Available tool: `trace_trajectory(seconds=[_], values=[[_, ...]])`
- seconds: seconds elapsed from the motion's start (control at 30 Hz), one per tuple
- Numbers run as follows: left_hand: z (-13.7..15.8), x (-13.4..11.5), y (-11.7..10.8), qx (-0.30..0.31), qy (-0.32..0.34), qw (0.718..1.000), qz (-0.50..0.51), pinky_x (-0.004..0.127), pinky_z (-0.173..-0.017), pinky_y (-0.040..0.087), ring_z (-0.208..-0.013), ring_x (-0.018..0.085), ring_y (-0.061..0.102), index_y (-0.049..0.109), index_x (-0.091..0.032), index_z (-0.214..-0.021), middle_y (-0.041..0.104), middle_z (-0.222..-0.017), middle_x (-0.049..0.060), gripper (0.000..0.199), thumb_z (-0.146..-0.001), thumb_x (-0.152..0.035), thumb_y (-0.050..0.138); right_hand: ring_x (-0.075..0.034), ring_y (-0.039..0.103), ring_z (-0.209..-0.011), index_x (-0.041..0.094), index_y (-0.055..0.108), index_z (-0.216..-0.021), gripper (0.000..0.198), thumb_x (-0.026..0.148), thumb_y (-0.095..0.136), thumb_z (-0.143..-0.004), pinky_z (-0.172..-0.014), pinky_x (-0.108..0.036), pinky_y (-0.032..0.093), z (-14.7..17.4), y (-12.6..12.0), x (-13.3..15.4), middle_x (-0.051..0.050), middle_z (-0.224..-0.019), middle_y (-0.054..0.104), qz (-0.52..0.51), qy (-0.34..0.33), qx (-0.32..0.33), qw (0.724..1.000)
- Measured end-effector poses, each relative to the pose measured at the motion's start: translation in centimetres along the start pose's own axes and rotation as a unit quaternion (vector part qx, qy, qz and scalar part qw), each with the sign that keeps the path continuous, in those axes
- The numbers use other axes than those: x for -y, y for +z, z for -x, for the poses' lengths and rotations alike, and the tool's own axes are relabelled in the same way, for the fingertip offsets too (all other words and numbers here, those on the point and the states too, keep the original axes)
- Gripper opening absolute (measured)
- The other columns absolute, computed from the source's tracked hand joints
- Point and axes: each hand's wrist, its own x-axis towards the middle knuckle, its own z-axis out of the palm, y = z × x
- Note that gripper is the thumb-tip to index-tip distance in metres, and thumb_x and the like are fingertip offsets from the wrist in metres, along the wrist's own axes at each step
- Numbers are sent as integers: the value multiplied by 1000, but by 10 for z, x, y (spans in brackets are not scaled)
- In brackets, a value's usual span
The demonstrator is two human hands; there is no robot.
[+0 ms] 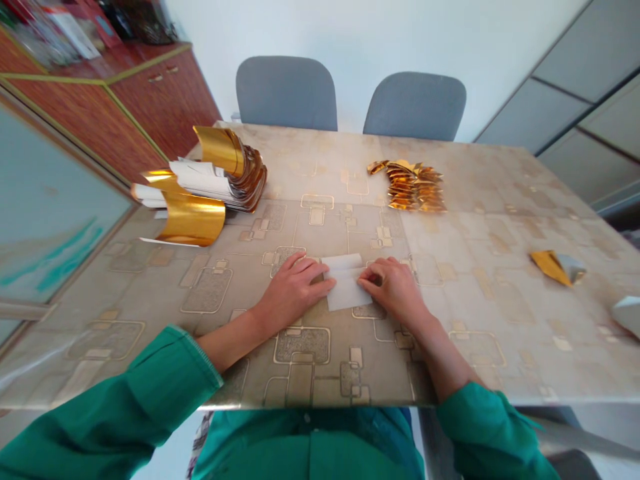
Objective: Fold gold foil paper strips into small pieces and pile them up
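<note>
A small sheet of paper [345, 291], white side up, lies on the table in front of me with a crease across its upper part. My left hand [299, 283] holds its left edge, thumb over the paper and fingers along the side. At the right edge, my right hand [393, 287] pinches the paper between thumb and curled fingers. The sheet's underside is hidden. Beyond my left hand stands a stack of gold foil paper [240, 180] with white backs, and a loose curled gold sheet [195, 217] lies before it.
Several folded gold foil pieces [416, 187] sit in a row at the back right. One gold-and-white piece [553, 267] lies far right, near a pale object [627, 313] at the frame edge. A patterned cloth covers the table [310, 363]. Two grey chairs [287, 93] stand behind it.
</note>
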Motion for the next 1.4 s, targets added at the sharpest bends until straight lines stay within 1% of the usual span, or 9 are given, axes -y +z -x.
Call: trace_trajectory(seconds=[0.17, 0.23, 0.3, 0.43, 0.57, 0.8, 1.03, 1.27, 1.4], values=[[-14, 0, 6, -9, -86, 992, 87, 42, -94, 47, -103, 23, 58, 74, -22, -90, 68, -114, 6, 14, -94, -30, 63, -22, 57, -78, 21, 60, -65, 24, 28, 66, -87, -71, -34, 34, -1, 11, 8, -3, -75, 66, 58, 31, -32, 997], [-19, 1, 8, -10, -122, 989, 80, 44, -96, 46, -108, 26, 57, 73, -19, -98, 66, -119, 8, 12, -91, -28, 67, -22, 57, -80, 21, 60, -70, 19, 28, 66, -87, -71, -34, 35, 0, 13, 9, -3, -76, 66, 60, 39, -39, 997], [-21, 3, 9, -11, -149, 987, 66, 46, -98, 45, -112, 28, 56, 68, -17, -115, 64, -123, 11, 27, -90, -28, 68, -23, 57, -82, 21, 64, -82, 9, 29, 65, -87, -72, -35, 36, 0, 15, 8, -4, -80, 66, 57, 39, -51, 996], [-20, 6, 12, 4, -138, 988, 65, 47, -100, 43, -115, 28, 54, 57, -17, -133, 63, -127, 12, 44, -91, -28, 65, -28, 57, -97, 23, 62, -116, 31, 28, 66, -85, -78, -39, 40, 0, 15, 2, -9, -105, 66, 48, 7, -69, 996], [-20, 6, 14, 14, -102, 991, 81, 46, -100, 44, -112, 27, 54, 52, -17, -137, 63, -122, 11, 46, -93, -26, 61, -30, 56, -105, 26, 57, -130, 45, 25, 64, -85, -83, -43, 42, -2, 16, -1, -10, -119, 64, 21, -13, -52, 998], [-22, 2, 17, 1, -89, 990, 106, 40, -93, 50, -106, 24, 56, 48, -22, -141, 57, -114, 9, 50, -92, -14, 56, -31, 54, -110, 25, 53, -136, 52, 21, 62, -85, -87, -46, 42, -4, 15, 0, -10, -129, 61, -6, -19, -31, 999], [-21, 1, 16, -21, -85, 987, 136, 43, -100, 49, -116, 25, 55, 46, -23, -140, 52, -127, 10, 53, -90, -10, 58, -30, 55, -104, 23, 52, -138, 58, 23, 66, -82, -86, -46, 44, -8, 15, -4, -10, -115, 65, -12, 4, -32, 999], [-21, 0, 17, -16, -99, 987, 129, 41, -99, 49, -114, 25, 55, 44, -21, -140, 53, -123, 10, 56, -88, -9, 60, -28, 57, -99, 21, 56, -131, 52, 22, 68, -81, -86, -45, 46, -8, 17, -5, -9, -106, 65, -37, -2, -51, 998], [-22, -2, 16, -4, -113, 986, 126, 39, -96, 50, -109, 24, 57, 46, -23, -135, 55, -116, 7, 50, -89, -9, 58, -27, 57, -96, 23, 62, -117, 36, 21, 67, -81, -85, -43, 45, -9, 18, -5, -8, -104, 67, -52, -14, -68, 996]])
